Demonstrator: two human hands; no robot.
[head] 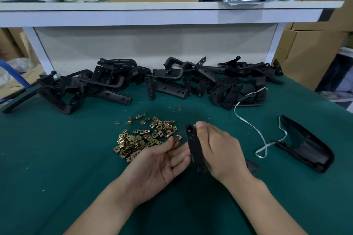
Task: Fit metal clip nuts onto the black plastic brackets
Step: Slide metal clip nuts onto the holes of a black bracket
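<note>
My right hand [219, 150] grips a long black plastic bracket [193, 146], holding it nearly upright above the green table, thumb near its round top end. My left hand [158, 160] lies palm up just left of the bracket and pinches one brass-coloured clip nut [177, 138] between thumb and fingertips, close to the bracket's edge. A loose heap of several clip nuts [141, 137] sits on the table right behind my left hand. Part of the bracket's lower end is hidden by my right palm.
A long pile of black brackets [152, 80] runs along the back of the green table [57, 158]. One curved black cover [305, 147] lies at right with a white strap [256, 129] beside it. A white shelf [172, 11] overhangs the back, and cardboard boxes [309, 49] stand to the right.
</note>
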